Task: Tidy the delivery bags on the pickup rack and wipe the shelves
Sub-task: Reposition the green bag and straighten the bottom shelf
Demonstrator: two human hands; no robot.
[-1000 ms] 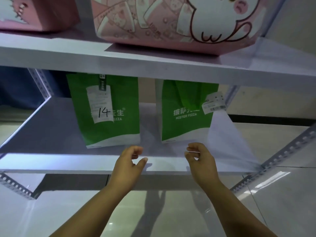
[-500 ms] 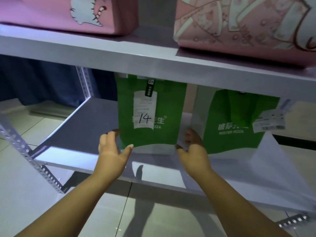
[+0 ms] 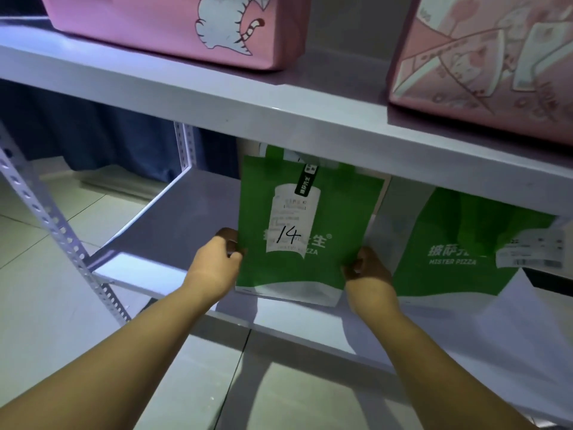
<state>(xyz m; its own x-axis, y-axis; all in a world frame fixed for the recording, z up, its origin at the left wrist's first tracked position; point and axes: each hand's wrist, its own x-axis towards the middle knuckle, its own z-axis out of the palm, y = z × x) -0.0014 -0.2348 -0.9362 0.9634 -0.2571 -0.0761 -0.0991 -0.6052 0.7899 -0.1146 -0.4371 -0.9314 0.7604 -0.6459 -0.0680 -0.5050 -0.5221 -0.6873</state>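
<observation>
A green pizza bag with a receipt marked "14" stands near the front of the lower shelf. My left hand grips its left edge, fingers curled round the side. My right hand grips its right edge low down. A second green bag with a white label stands to the right, close beside the first, its top hidden by the upper shelf.
Two pink cartoon-printed bags sit on the upper shelf. A perforated metal upright runs down the left side. Tiled floor shows below and to the left. A dark blue curtain hangs behind the rack.
Both hands reached from the shelf's front edge to the "14" bag and took hold of its two sides. The bag now stands nearer the front. My view shifted left.
</observation>
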